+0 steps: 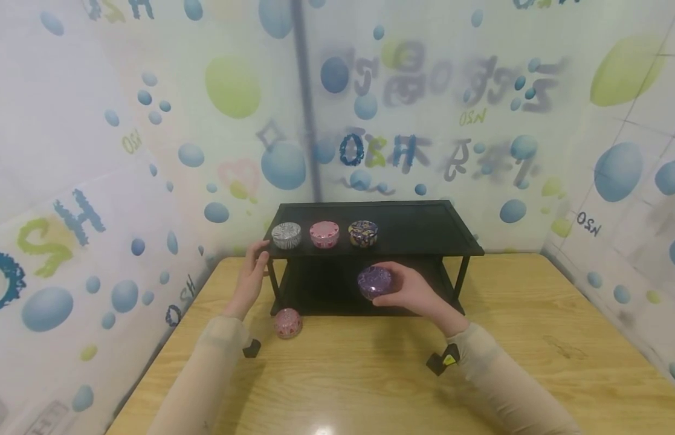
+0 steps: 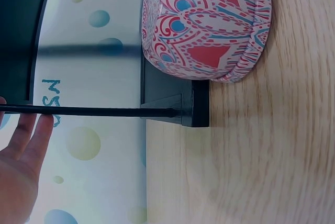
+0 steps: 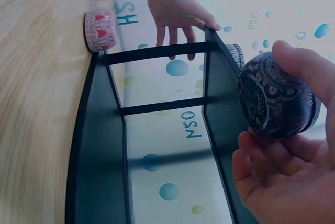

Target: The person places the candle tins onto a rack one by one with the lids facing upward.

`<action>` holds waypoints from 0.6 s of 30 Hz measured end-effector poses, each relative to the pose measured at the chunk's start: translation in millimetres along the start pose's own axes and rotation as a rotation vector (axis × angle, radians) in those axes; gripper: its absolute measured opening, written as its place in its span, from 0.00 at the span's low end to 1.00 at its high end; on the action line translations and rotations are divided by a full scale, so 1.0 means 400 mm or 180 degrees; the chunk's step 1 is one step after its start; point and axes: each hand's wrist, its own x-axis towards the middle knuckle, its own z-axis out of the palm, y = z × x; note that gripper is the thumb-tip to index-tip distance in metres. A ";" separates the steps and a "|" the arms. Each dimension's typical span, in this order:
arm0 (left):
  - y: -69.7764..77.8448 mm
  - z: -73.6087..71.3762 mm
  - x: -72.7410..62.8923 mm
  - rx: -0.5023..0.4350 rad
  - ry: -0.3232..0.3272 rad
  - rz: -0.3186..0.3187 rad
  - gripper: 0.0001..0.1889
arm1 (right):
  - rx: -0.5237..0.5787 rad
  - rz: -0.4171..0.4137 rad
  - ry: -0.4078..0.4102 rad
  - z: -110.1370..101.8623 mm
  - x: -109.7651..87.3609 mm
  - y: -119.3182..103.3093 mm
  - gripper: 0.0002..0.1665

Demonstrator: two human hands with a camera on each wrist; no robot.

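Note:
My right hand pinches a small round purple patterned tin between thumb and fingers. The tin is held in front of the black two-tier rack, just below its upper shelf's front edge in the head view. It looks dark, with pale swirls, in the right wrist view. My left hand touches the rack's left front corner, its fingers fairly straight beside the post. A pink-and-red patterned tin sits on the table by the rack's left front foot, below my left hand.
Three tins stand along the left part of the upper shelf: a black-and-white one, a pink one and a dark blue-and-yellow one. The rack stands on a wooden table, with walls patterned in blue and green dots behind and beside it.

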 end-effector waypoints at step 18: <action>-0.036 -0.003 0.013 -0.0039 -0.0053 -0.0035 0.21 | -0.0027 0.0016 0.0055 -0.039 0.008 -0.028 0.40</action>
